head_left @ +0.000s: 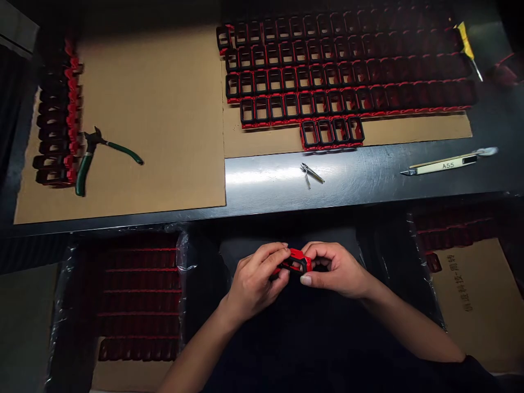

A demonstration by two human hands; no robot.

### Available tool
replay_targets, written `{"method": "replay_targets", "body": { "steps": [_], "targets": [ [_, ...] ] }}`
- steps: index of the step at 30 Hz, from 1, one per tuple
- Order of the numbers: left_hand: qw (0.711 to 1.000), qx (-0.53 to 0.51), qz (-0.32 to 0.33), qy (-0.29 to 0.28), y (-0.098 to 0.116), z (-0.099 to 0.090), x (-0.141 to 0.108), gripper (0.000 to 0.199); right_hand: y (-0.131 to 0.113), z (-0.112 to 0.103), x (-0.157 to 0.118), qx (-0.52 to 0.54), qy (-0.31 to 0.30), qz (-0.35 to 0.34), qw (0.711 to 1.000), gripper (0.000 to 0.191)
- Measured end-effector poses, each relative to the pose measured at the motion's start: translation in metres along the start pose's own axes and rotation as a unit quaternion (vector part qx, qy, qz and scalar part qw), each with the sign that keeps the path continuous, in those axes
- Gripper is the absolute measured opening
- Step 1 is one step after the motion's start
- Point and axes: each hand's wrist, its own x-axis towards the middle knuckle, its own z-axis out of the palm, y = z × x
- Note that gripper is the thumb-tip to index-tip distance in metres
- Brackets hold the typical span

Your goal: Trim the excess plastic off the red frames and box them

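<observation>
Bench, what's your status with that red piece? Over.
Left hand and right hand both holding red-and-black piece. Piece off the table. Pliers aside on cardboard, not in the way.

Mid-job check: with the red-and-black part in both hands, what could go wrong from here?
1. The left hand and right hand hold the red-and-black part by the fingers, in front of the table rather than over it; a slip might drop it.
2. The row of four frames sits at the cardboard's front edge; a bump could shift it.
3. The pliers lie close beside the left column of parts; grabbing them may knock those.
</observation>
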Motion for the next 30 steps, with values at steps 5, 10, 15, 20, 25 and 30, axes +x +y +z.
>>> {"method": "replay_targets", "body": {
  "steps": [5, 10, 15, 20, 25, 30],
  "targets": [
    [1.0, 0.015, 0.024, -0.005, -0.001, -0.001, -0.002, 0.025, 0.007, 0.003, 0.007, 0.077, 0.05, 0.043, 0.995, 0.063],
    [1.0, 0.027, 0.012, 0.004, -0.001, -0.002, -0.001, 0.024, 0.01, 0.005, 0.006, 0.059, 0.061, 0.027, 0.996, 0.05],
    [0.999, 0.042, 0.006, 0.017, -0.003, -0.005, 0.001, 0.023, -0.002, 0.001, -0.001, -0.008, -0.017, 0.006, 1.0, 0.023],
    [0.999, 0.05, 0.004, 0.017, -0.001, -0.009, 0.001, 0.024, -0.007, -0.007, -0.003, -0.005, -0.083, -0.023, 0.996, 0.043],
    [0.998, 0.053, 0.01, 0.019, 0.002, -0.008, 0.003, 0.024, 0.002, -0.005, 0.001, 0.029, -0.02, -0.01, 0.999, 0.035],
    [0.997, 0.072, 0.02, 0.011, 0.005, -0.012, 0.005, 0.021, -0.004, 0.001, -0.002, -0.061, -0.007, -0.03, 0.998, 0.014]
  ]
}}
